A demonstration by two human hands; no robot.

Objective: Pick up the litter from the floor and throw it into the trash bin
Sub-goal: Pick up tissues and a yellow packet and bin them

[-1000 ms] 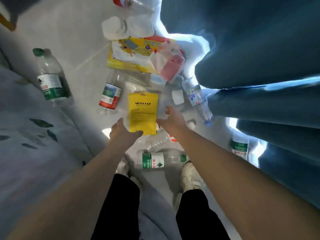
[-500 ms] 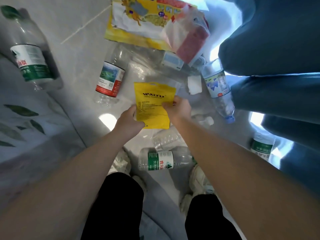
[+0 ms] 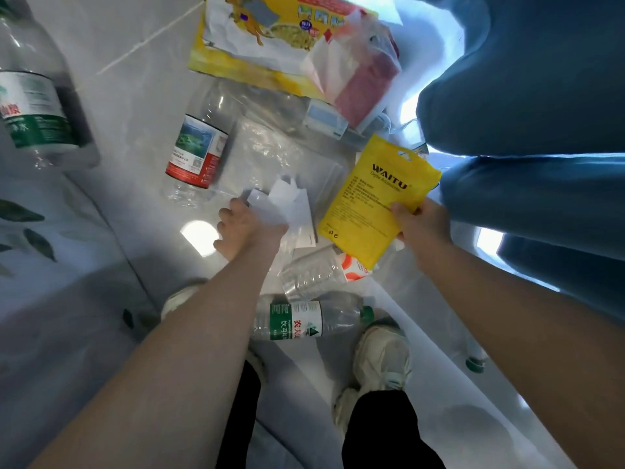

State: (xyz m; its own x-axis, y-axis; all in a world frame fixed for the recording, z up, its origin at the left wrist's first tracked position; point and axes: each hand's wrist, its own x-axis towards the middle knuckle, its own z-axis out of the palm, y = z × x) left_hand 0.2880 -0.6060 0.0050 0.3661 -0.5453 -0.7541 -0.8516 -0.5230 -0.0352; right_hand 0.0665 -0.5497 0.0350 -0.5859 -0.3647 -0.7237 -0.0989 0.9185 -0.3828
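My right hand (image 3: 419, 225) grips a yellow WAITU pouch (image 3: 375, 198) by its lower right edge and holds it tilted above the floor. My left hand (image 3: 243, 228) is closed on a piece of white paper (image 3: 284, 204) that lies over a clear plastic bag (image 3: 270, 157). Litter covers the pale floor: a red-labelled bottle (image 3: 199, 147), a green-labelled bottle (image 3: 304, 321) between my shoes, a crushed clear cup (image 3: 311, 275), a large yellow printed bag (image 3: 270, 38) and a pink-and-white plastic bag (image 3: 358, 76). No trash bin is in view.
Blue fabric (image 3: 527, 96) fills the right side. A pale sheet with a leaf print (image 3: 44, 265) borders the left. A large green-labelled bottle (image 3: 30, 96) lies at far left. Another small bottle (image 3: 473, 357) lies by my right arm. My white shoes (image 3: 382, 360) stand below the litter.
The right hand has lifted the yellow pouch off the pile and carried it to the right. The left hand let go of the pouch and closed on the white paper underneath.
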